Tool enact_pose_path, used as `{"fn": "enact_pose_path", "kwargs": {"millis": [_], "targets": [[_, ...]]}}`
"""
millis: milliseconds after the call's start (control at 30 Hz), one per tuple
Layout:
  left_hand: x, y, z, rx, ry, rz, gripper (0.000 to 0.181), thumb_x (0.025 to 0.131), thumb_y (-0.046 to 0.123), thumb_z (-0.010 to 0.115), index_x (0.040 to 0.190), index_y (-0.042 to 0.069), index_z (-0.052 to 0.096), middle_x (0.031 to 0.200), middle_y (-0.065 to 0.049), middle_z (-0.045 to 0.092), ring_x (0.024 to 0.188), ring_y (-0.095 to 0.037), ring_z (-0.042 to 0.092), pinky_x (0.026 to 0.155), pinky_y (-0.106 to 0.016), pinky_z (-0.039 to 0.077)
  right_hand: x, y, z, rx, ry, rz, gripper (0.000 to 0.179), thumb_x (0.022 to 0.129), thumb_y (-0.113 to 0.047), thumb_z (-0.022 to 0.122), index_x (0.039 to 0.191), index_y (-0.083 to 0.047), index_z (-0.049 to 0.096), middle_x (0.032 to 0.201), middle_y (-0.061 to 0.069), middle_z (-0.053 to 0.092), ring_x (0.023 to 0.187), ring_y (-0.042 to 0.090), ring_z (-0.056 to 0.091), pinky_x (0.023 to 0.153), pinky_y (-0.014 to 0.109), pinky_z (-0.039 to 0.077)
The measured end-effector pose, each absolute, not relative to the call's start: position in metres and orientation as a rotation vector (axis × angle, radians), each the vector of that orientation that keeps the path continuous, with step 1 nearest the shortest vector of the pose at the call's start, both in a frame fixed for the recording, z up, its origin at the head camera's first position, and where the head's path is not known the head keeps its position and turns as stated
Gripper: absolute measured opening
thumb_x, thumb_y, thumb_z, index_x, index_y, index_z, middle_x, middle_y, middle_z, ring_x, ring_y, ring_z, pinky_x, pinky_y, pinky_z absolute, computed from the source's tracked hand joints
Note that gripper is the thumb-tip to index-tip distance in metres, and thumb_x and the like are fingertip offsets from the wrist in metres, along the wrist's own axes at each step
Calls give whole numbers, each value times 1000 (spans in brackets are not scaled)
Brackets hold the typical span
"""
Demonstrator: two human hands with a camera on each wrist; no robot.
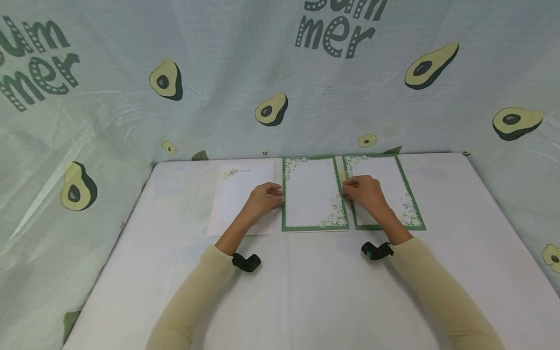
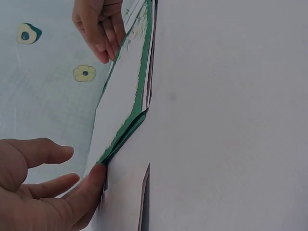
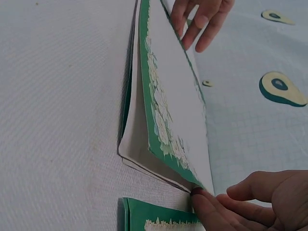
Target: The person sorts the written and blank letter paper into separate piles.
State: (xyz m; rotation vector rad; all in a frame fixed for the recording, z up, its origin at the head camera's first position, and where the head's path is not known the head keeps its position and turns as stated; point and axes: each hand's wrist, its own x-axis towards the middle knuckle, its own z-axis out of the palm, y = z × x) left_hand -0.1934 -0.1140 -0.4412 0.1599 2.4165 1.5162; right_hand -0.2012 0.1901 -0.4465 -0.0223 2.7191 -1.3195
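We are seeing one middle green-bordered paper; left hand, right hand touching its opposite edges (fingers loosely extended).

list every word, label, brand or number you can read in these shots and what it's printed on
"um" over "mer": backdrop, at left; the preceding letter is cut off.
"Sum" over "mer": same backdrop, top; upper letters cropped.
Small marks near the top of the left sheet: too small to read.
Faint marks on the backdrop below the second "mer": unreadable.
Middle card and right card: no text visible.
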Motion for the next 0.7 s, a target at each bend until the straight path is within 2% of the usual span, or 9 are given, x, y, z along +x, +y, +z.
{"fn": "enact_pose_path", "kwargs": {"millis": [133, 367, 533, 700], "targets": [[-197, -113, -444, 104, 2360, 1582, 42, 100, 3, 61, 141, -6, 52, 130, -23, 60, 109, -34, 69, 94, -37, 59, -204, 191, -445, 40, 2638, -1367, 33, 104, -16, 59, 130, 4, 66, 118, 24, 71, 98, 29, 74, 88, 41, 61], [-200, -108, -444, 44, 2341, 1600, 39, 101, 5, 62, 137, -7, 57, 121, -20, 61, 105, -32, 70, 91, -36, 59, -211, 195, -452, 116, 2495, -1504, 34, 103, -11, 60, 133, 6, 63, 126, 27, 66, 88, 13, 75, 84, 31, 62], [-200, -107, -443, 42, 2360, 1579, 37, 102, 7, 61, 136, -6, 59, 118, -19, 63, 105, -29, 70, 90, -35, 59, -212, 195, -454, 91, 2507, -1501, 33, 103, -10, 61, 132, 5, 64, 127, 26, 65, 92, 17, 74, 84, 30, 62], [-198, -106, -441, 58, 2398, 1565, 38, 101, 5, 62, 137, -7, 58, 121, -21, 64, 105, -30, 70, 88, -34, 59, -211, 195, -452, 73, 2498, -1522, 33, 103, -9, 61, 132, 5, 63, 130, 27, 64, 102, 27, 73, 85, 31, 62]]}}
